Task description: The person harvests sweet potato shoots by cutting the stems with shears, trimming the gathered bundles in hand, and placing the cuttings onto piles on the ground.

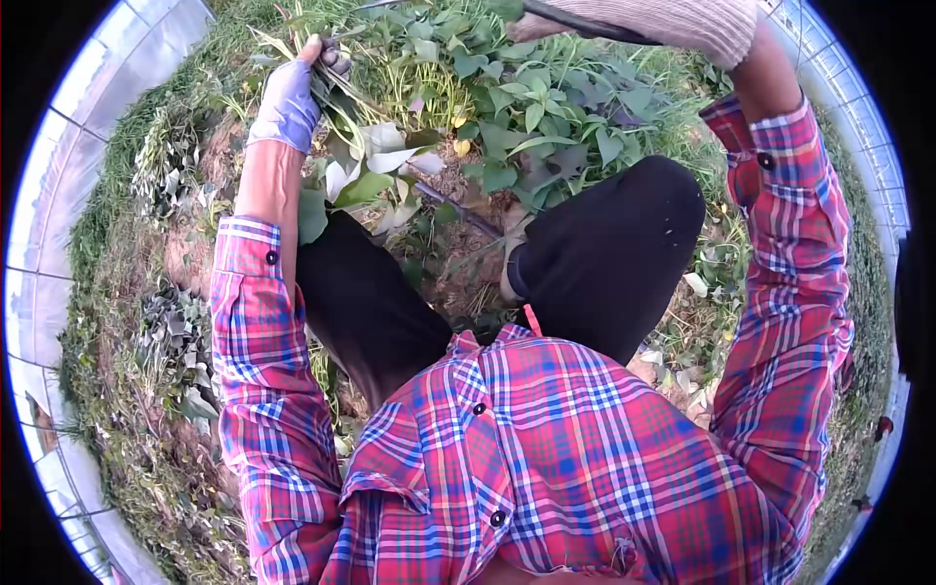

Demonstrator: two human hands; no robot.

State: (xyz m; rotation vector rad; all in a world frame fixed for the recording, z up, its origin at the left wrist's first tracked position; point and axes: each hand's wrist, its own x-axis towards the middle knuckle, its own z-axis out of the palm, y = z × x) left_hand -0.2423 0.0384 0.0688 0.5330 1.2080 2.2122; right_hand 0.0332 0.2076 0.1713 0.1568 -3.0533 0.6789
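Observation:
My left hand [307, 83], in a lavender covering with the thumb tip bare, is closed around a bunch of leafy stems [341, 117]. Broad green and pale leaves [375, 180] hang from the bunch towards my left knee. At the upper right, my right hand [634, 21] wears a cream knit glove. It is closed on a dark, slender rod-like handle [595, 26], whose far end runs out of the top of the view. Dense leafy vines [546, 107] grow between and below the two hands.
My bent knees in black trousers [614, 253] flank a patch of bare soil [463, 258]. A dark purplish stem [458, 210] crosses it. Cut, wilting leaves [175, 331] lie along the left. Translucent sheeting on a frame [58, 185] curves along the left edge.

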